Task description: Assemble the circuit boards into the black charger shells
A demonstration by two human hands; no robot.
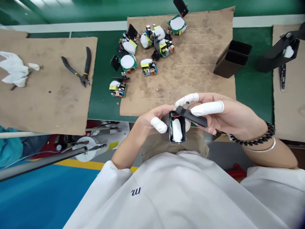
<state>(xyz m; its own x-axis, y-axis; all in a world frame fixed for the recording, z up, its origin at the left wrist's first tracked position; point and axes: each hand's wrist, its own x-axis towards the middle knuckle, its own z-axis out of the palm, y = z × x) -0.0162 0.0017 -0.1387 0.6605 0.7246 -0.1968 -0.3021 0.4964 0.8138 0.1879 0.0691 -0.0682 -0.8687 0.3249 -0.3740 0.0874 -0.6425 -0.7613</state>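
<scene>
My left hand (pixel 156 120), with a white finger cot on its thumb, grips a black rectangular charger case (pixel 170 135) just above my lap. The case's open end faces up, and a circuit board with a white pad (pixel 176 130) sits inside it. Between the white-covered fingertips of my right hand (pixel 209 109) is a black plug cap (pixel 193 116) with a metal prong. The cap is tilted beside the case opening, and a red wire shows in the opening near it. Part of the case is hidden by my left fingers.
Several circuit boards with white pads and black caps (pixel 149 67) lie on the cardboard sheet (pixel 197 82). Two black empty cases (pixel 232 59) stand at its right. Cutting pliers (pixel 82 71) and a white cloth (pixel 15 70) rest on the left cardboard. A black knife (pixel 282 78) lies far right.
</scene>
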